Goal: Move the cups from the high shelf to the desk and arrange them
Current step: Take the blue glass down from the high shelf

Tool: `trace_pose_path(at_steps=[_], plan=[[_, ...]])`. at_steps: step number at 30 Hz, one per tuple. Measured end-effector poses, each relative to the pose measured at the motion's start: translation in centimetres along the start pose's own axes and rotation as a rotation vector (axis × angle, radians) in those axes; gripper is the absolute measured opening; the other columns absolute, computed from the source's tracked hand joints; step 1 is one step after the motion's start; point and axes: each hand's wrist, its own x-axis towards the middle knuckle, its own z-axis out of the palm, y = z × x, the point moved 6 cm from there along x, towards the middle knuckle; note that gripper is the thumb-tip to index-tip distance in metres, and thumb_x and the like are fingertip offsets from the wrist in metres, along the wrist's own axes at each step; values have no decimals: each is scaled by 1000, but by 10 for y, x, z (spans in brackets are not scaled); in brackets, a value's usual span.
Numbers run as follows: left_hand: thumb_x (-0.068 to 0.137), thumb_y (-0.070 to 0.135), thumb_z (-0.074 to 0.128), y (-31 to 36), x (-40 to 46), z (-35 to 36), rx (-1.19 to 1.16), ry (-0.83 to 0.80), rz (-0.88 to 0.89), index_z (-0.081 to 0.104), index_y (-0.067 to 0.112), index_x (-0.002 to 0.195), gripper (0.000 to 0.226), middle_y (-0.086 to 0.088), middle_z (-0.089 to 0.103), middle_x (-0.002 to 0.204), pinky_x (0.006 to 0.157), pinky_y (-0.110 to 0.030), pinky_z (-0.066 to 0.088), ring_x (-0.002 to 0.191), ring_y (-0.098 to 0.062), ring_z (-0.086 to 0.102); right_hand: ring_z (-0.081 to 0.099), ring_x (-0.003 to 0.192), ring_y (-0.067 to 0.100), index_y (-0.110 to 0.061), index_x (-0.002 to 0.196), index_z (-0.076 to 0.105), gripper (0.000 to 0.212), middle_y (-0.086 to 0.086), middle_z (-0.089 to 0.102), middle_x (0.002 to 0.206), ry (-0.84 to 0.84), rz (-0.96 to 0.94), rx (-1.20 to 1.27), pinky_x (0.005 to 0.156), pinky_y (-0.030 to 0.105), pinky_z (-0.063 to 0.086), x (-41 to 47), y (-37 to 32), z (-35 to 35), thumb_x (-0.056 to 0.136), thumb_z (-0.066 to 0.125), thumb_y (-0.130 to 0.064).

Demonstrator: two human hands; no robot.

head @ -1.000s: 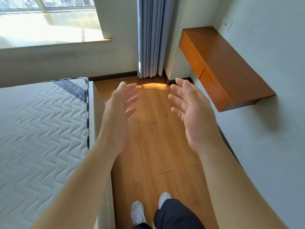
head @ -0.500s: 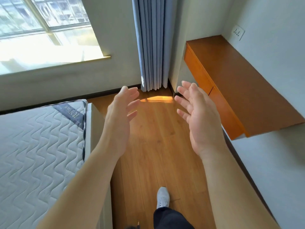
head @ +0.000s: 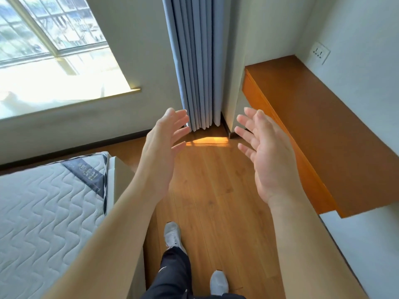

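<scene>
The orange-brown wooden wall-mounted desk (head: 319, 130) is running along the white wall on the right; no cups are showing in this view. The left hand (head: 160, 152) and right hand (head: 266, 156) are hovering apart over the wooden plank floor (head: 216, 201), palms facing, fingers spread wide, holding nothing. A quilted white mattress (head: 43, 212) is lying left, a blue-grey pleated curtain (head: 194, 61) hanging ahead.
</scene>
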Motion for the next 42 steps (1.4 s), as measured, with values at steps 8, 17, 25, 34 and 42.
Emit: trace_pose_path(at_steps=[8,17,25,34,42], plan=[[89,64,41,6,121,-12,-27,-140,-22,59,26,143,68,12,66,141,117,-43,42,130,-7,61,62,122,-2,-41,140,56,43,-24,65,131,113,-8,-52,104,29,49,88,-10,41,105,36,-56],[89,64,42,34,248,1,-15,-314,-21,64,29,137,63,16,70,134,115,-44,43,126,-4,64,61,121,-2,-41,139,57,44,-25,64,132,355,-14,-91,106,32,51,172,-33,63,104,36,-59],[94,65,34,41,320,85,58,-496,24,63,32,137,61,18,68,136,115,-44,43,127,-2,62,62,121,-2,-43,134,59,40,-22,65,133,494,14,-25,105,32,52,228,-36,12,104,39,-59],[94,63,37,71,399,217,101,-591,79,63,30,136,59,15,69,135,115,-45,44,125,-3,64,64,120,0,-48,124,62,36,-21,67,130,549,-30,96,107,40,51,331,-50,-77,95,43,-58],[93,63,35,88,449,307,123,-643,105,61,28,138,63,13,68,137,115,-48,45,126,-8,64,65,118,0,-51,118,62,34,-22,68,127,621,-63,90,107,41,51,396,-66,-135,94,41,-60]])
